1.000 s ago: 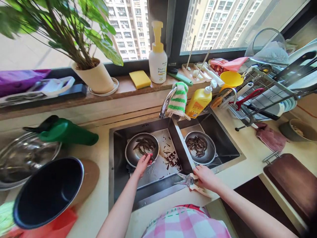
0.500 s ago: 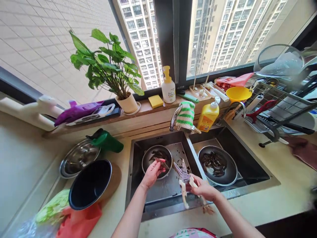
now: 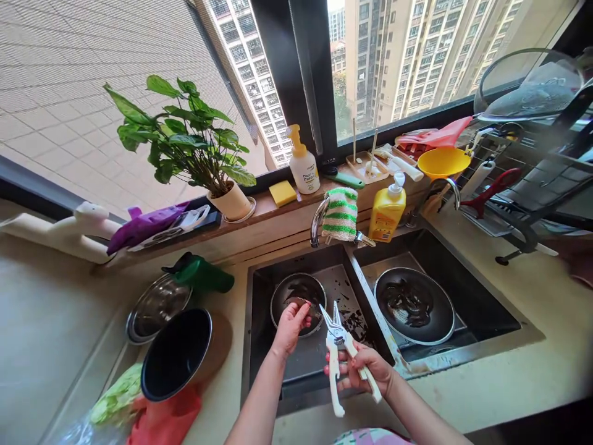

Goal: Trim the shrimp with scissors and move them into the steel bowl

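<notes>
My left hand [image 3: 291, 322] is closed on a small dark fish [image 3: 300, 302], pinched between its fingers over the left sink basin [image 3: 259, 321]. My right hand [image 3: 362, 370] grips white-handled kitchen scissors [image 3: 336, 346], blades apart and pointing up toward the fish. Behind my left hand a metal bowl [image 3: 298, 295] holds dark fish. A second metal bowl [image 3: 414, 306] with more small fish sits in the right basin. Dark scraps [image 3: 354, 318] lie on the left basin's floor.
A faucet [image 3: 319, 222] with a green-striped cloth [image 3: 340, 213] hangs over the sink divider, a yellow soap bottle [image 3: 387, 212] beside it. A dark pot [image 3: 176, 352], a metal lid [image 3: 157, 306] and a green watering can [image 3: 199, 275] stand at left. A dish rack [image 3: 528, 185] is at right.
My left hand lifted a fish out of the left bowl. My right hand picked the scissors up from the sink's front edge and raised them, blades now open by the fish.
</notes>
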Demonstrator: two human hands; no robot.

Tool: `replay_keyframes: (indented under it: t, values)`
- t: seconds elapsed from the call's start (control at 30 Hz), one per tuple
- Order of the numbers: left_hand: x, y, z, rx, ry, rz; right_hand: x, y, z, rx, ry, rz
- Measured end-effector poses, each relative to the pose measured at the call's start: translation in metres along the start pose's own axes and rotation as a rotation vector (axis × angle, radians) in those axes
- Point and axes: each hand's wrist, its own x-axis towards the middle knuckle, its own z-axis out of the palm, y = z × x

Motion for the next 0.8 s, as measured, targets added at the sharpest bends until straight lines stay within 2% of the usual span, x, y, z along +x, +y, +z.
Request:
replay_keyframes:
  t: [0.27, 0.33, 0.4, 0.47, 0.53, 0.63, 0.7, 0.8]
  values:
    - [-0.002, 0.003, 0.005, -0.033, -0.048, -0.085, -0.003, -0.005, 0.018, -0.003, -0.046, -0.016]
    - [-0.002, 0.004, 0.005, -0.045, -0.041, -0.09, -0.002, -0.003, 0.015, -0.024, -0.011, -0.038]
    - [-0.001, 0.004, 0.006, -0.029, -0.025, -0.08, 0.001, 0.001, 0.01, -0.104, 0.082, -0.04]
    - [0.0, 0.005, 0.006, 0.002, -0.018, -0.065, 0.005, 0.005, 0.006, -0.308, 0.228, -0.055]
    - [0.001, 0.005, 0.007, 0.036, -0.018, -0.05, 0.009, 0.007, 0.005, -0.628, 0.359, -0.09]
    - [0.001, 0.004, 0.009, 0.084, -0.019, -0.036, 0.013, 0.007, 0.008, -1.091, 0.473, -0.187]
    - [0.0, 0.003, 0.011, 0.096, -0.021, -0.026, 0.014, 0.006, 0.009, -1.272, 0.529, -0.252]
    - [-0.002, 0.001, 0.015, 0.081, -0.007, 0.001, 0.014, 0.008, 0.008, -1.407, 0.571, -0.305]
